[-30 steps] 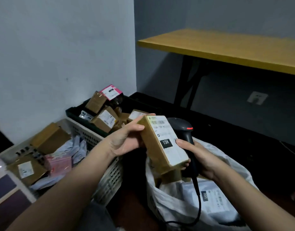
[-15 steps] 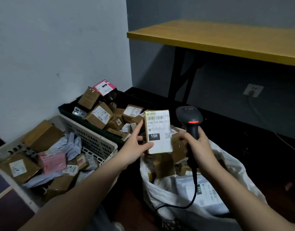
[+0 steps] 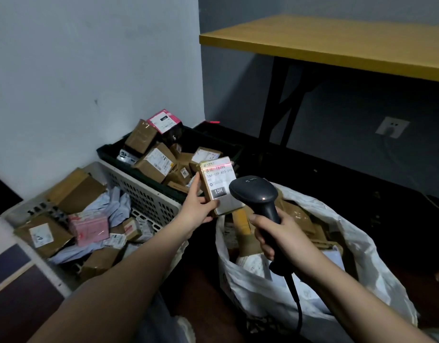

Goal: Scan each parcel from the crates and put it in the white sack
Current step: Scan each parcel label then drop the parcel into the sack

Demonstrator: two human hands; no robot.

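Your left hand (image 3: 196, 209) holds the parcel (image 3: 219, 186) above the sack (image 3: 357, 246); your right hand (image 3: 275, 235) grasps the scanner (image 3: 257, 194).

We record a tan parcel (image 3: 219, 186) with a white label, black barcode, a black "15H" block and a red scan line across its top. The scanner (image 3: 257, 194) is black. The sack (image 3: 362, 246) is white. One crate (image 3: 149, 194) is white and perforated, the other crate (image 3: 109, 154) dark green. A pink parcel (image 3: 91, 230) lies in the white one. The worktop (image 3: 337, 45) is yellow.
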